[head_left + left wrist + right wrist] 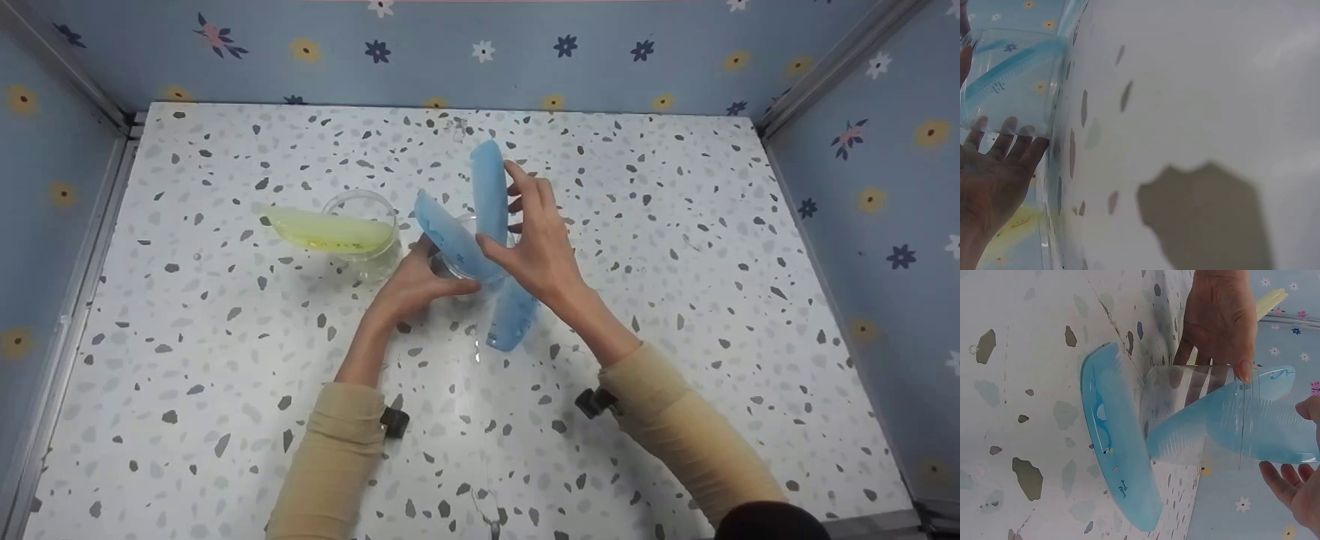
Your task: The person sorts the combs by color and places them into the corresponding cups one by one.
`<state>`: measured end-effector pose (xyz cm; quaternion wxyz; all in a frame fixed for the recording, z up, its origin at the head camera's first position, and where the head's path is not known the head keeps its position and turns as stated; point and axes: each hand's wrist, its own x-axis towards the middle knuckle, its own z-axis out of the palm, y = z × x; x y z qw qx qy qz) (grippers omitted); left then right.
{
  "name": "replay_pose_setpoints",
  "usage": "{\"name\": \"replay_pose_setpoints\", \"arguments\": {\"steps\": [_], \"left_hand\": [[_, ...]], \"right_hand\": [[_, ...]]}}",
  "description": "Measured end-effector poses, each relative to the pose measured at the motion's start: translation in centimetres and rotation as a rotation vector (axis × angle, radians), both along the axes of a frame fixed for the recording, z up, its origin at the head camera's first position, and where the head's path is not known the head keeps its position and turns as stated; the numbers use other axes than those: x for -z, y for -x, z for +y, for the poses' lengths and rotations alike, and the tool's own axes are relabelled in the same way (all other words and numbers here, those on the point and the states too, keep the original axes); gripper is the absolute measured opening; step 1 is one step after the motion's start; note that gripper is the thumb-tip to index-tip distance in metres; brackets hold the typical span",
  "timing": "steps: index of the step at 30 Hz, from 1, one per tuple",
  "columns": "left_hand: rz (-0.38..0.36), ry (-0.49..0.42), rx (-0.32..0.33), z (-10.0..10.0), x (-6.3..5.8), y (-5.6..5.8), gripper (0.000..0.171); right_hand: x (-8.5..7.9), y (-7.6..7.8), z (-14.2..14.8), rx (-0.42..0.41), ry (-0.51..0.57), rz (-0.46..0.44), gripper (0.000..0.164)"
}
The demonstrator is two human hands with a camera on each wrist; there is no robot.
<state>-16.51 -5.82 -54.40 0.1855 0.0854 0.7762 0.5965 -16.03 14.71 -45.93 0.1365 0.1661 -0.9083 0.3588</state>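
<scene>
My left hand (pixel 420 285) grips a clear plastic cup (pixel 1185 382) that stands on the table, thumb and fingers around its side. Inside it one blue comb (pixel 450 232) leans toward the left. My right hand (pixel 544 244) holds a second blue comb (pixel 491 184) between thumb and fingers. That comb stands nearly upright in the head view, its lower part within the cup in the right wrist view. A third blue comb (pixel 1117 439), with a small printed picture and lettering, lies on the table beside the cup.
To the left, another clear cup (pixel 358 196) has a yellow-green comb (pixel 330 232) slanting out over its rim. The speckled white tabletop (pixel 712 315) is bounded by flowered blue panels (pixel 480 52) at the back and both sides.
</scene>
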Motion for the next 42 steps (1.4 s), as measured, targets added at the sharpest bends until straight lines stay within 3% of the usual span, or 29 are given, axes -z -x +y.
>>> {"name": "replay_pose_setpoints", "arguments": {"steps": [13, 23, 30, 42], "left_hand": [[-0.001, 0.000, 0.005, 0.1, -0.1, 0.1, 0.120], [-0.003, -0.006, 0.009, 0.0, 0.0, 0.1, 0.126], [0.023, -0.041, 0.015, -0.1, 0.1, 0.1, 0.121], [0.026, -0.017, 0.012, 0.0, 0.1, 0.2, 0.122]], "right_hand": [[1.1, -0.1, 0.6, -0.033, -0.056, -0.014, 0.082], [2.1, -0.5, 2.5, -0.036, -0.068, -0.087, 0.070], [2.4, -0.7, 4.2, -0.051, -0.124, -0.148, 0.065], [3.4, -0.8, 7.2, -0.123, -0.247, -0.213, 0.055]]}}
